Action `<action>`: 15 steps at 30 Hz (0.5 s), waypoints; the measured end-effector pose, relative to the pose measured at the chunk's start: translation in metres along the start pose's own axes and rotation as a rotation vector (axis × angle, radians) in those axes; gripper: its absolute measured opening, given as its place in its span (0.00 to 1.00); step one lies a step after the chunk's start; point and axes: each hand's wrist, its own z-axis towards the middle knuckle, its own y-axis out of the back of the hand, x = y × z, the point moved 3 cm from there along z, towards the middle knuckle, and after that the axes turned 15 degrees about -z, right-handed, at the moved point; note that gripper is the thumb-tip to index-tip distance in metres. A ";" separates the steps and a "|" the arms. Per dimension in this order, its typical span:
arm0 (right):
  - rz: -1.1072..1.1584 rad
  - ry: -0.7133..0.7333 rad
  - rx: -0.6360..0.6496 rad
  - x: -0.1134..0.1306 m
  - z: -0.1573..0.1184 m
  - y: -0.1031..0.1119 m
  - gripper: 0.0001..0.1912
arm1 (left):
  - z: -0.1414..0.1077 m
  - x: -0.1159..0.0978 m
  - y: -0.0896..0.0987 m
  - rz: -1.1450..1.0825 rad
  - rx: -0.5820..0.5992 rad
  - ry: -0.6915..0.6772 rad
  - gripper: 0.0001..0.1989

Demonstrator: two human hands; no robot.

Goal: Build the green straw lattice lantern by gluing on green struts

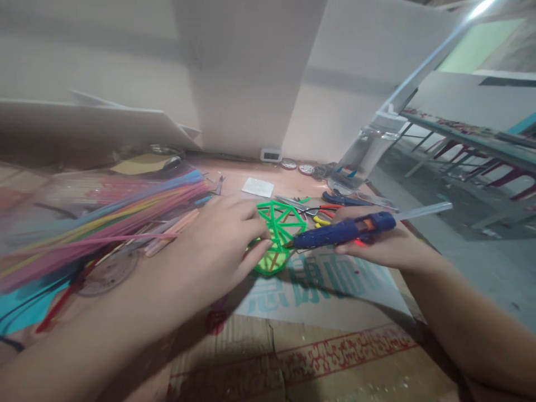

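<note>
A green frame (276, 237) of spoked strips is held between the two hands, just past the fingertips of the left hand (234, 229), by whose thumb and fingers its near-left side is gripped. The glue gun (326, 237) is grasped in the right hand (387, 248), with the fingers closed round its handle; its nozzle is pointed leftward at the frame's middle, though whether they touch cannot be told. A clear glue stick (427, 210) is seen jutting from the gun's rear, to the right of the right hand. A white sheet (335, 318) printed with teal characters is spread on the desk (230, 174), below and between the hands. Beyond the right hand, red- and yellow-handled tools (330, 207) are laid close by, and a clear bottle (368, 151) is stood farther back. A white card (257, 187) is placed beyond the left hand, with a small clock (271, 154) behind it. To the left of the left hand, coloured strips (125, 215) are heaped, blurred at their far ends.
</note>
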 end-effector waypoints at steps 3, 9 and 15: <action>0.044 0.000 -0.034 -0.004 0.000 0.006 0.21 | 0.000 0.001 -0.001 0.000 0.005 0.013 0.16; 0.366 -0.060 -0.041 -0.026 0.001 -0.001 0.28 | 0.001 0.002 0.000 -0.018 0.008 0.008 0.15; 0.321 -0.230 -0.102 -0.048 0.029 0.003 0.21 | -0.002 0.001 0.002 -0.031 -0.005 0.005 0.14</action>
